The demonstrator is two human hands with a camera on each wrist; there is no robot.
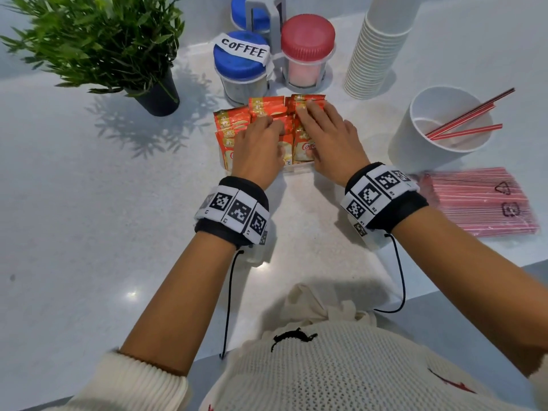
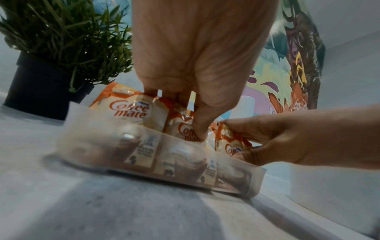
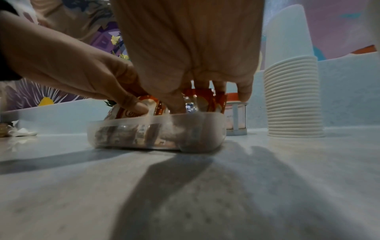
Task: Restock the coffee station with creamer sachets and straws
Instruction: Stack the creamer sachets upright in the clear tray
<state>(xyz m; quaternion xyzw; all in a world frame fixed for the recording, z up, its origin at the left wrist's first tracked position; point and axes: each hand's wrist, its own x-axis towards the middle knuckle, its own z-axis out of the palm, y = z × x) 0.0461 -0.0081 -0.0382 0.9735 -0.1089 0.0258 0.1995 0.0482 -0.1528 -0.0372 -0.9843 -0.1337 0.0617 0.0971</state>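
Several orange creamer sachets (image 1: 234,126) stand packed in a clear plastic tray (image 1: 296,168) in the middle of the counter. My left hand (image 1: 268,127) reaches into the tray's left half. In the left wrist view its thumb presses the front of a sachet (image 2: 185,129) while the fingers go behind it. My right hand (image 1: 310,129) covers the right half and pinches a sachet (image 2: 230,142) between thumb and forefinger. Red striped straws (image 1: 465,120) lean in a white cup (image 1: 415,149) on the right. A sealed pack of straws (image 1: 480,200) lies flat in front of that cup.
Just behind the tray a rack holds a blue-lidded jar labelled COFFEE (image 1: 241,66) and a red-lidded jar (image 1: 307,51). A tall stack of white paper cups (image 1: 376,54) stands at the back right, a potted plant (image 1: 98,46) at the back left. The counter's edge runs close to my body.
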